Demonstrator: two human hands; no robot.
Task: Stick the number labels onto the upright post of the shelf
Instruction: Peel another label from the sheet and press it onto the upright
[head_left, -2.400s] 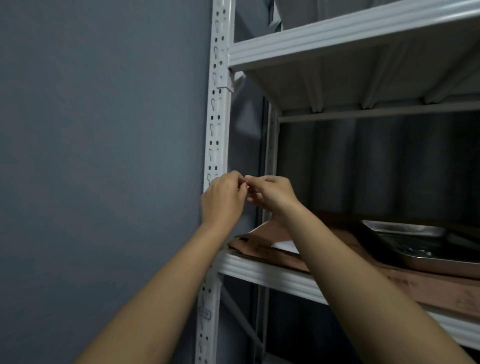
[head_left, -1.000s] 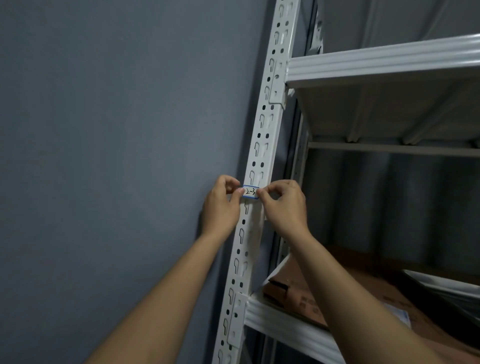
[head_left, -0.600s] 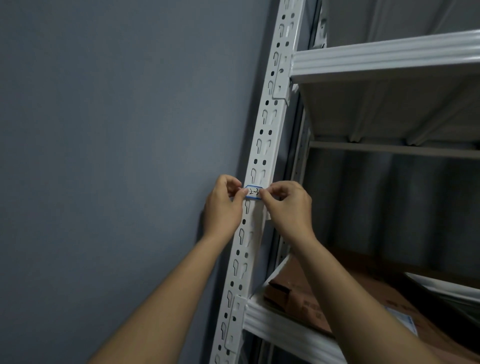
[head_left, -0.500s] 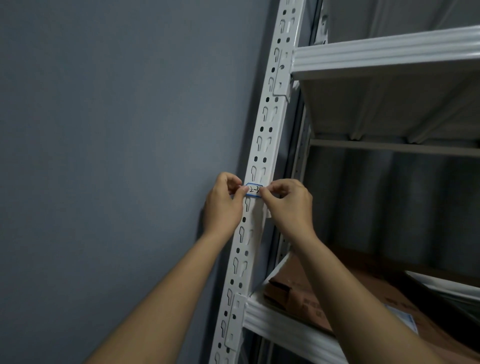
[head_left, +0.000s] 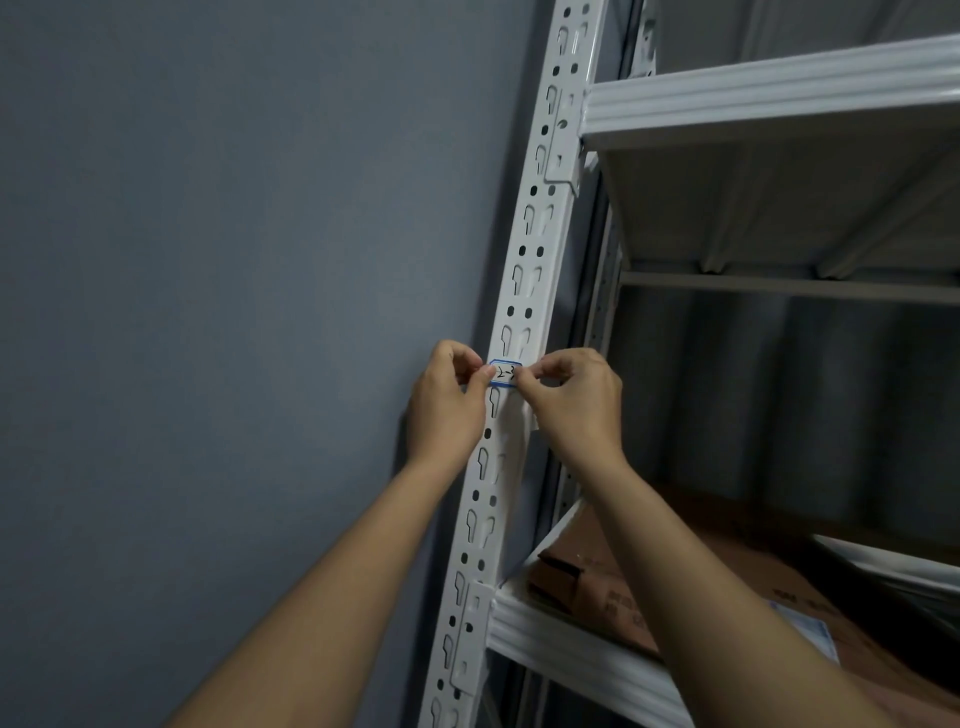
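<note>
A small white label (head_left: 505, 373) with a blue border and handwritten "2-3" lies across the front of the white perforated upright post (head_left: 535, 249) of the shelf. My left hand (head_left: 448, 405) pinches the label's left end between thumb and forefinger. My right hand (head_left: 574, 400) pinches its right end the same way and also holds a strip of white paper (head_left: 524, 415) hanging below. Whether the label is stuck flat to the post I cannot tell.
A grey wall (head_left: 234, 312) runs along the left of the post. An upper white shelf (head_left: 779, 93) juts out to the right. The lower shelf beam (head_left: 571, 649) carries brown cardboard (head_left: 597, 582), and a metal tray edge (head_left: 893, 561) shows at far right.
Both hands rose from beside the lower shelf to the post with the label. Over the last second they have held it at almost the same spot.
</note>
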